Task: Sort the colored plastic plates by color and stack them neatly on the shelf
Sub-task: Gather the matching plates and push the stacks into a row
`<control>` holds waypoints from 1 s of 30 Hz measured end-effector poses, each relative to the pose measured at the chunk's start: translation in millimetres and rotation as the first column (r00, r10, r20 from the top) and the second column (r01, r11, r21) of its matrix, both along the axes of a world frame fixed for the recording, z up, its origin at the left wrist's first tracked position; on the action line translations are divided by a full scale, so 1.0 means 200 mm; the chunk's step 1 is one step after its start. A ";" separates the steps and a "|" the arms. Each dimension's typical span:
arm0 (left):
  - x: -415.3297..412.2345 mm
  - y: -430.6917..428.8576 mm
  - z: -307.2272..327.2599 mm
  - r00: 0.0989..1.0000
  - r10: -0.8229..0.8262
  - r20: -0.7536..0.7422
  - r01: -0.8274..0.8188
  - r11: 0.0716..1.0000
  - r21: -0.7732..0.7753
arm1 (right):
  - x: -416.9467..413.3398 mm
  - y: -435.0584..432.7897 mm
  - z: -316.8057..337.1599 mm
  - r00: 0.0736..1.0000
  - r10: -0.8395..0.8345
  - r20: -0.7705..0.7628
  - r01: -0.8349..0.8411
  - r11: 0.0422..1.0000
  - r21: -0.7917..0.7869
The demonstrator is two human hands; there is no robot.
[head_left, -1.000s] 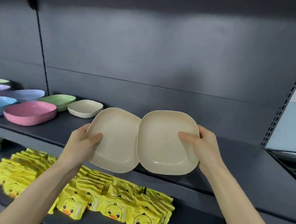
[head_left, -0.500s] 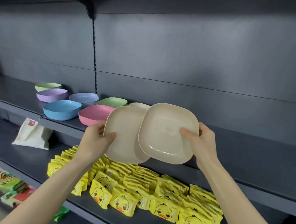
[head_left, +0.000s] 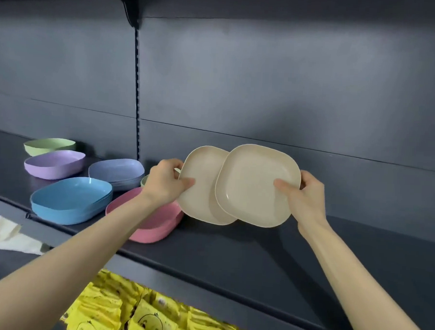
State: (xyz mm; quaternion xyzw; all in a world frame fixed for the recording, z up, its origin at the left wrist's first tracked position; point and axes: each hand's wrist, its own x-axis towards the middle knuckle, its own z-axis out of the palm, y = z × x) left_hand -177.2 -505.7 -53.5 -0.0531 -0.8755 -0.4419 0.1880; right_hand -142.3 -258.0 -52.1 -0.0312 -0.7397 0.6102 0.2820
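In the head view, the left grip holds the left rim of a beige plate. Its thumb is laid on the inner face and the other fingers are curled behind the rim. The right grip holds in the same way the right rim of a second beige plate. Both plates are in the middle of the frame, lifted above the dark shelf and tilted so that their inner faces look toward the camera. The second beige plate overlaps the first one and covers its right part; whether they touch cannot be told.

Left of the centre, a pink stack of plates lies on the shelf, partly hidden by the left forearm. Further left is a blue stack, and behind it a lavender-blue stack. A purple plate and a green plate are at the far left, nearer to the back panel.

At the lower edge of the frame, yellow packets lie on a lower level. A white cloth-like thing lies at the lower left.
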 end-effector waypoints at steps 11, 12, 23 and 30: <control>-0.64 0.08 0.01 0.970 -0.145 0.196 0.186 0.959 -0.214 | -0.42 -0.03 -0.02 0.974 -0.212 0.079 0.205 0.974 0.094; -0.68 0.08 0.00 0.963 -0.172 0.206 0.218 0.948 -0.230 | -0.44 -0.04 -0.03 0.969 -0.232 0.085 0.223 0.969 0.103; -0.86 0.10 -0.08 0.948 -0.279 0.154 0.310 0.701 -0.642 | -0.55 -0.08 -0.10 0.931 -0.345 0.123 0.321 0.930 0.177; -0.91 0.10 -0.14 0.937 -0.345 0.050 0.207 0.433 -0.877 | -0.63 -0.09 -0.12 0.932 -0.338 0.134 0.308 0.929 0.206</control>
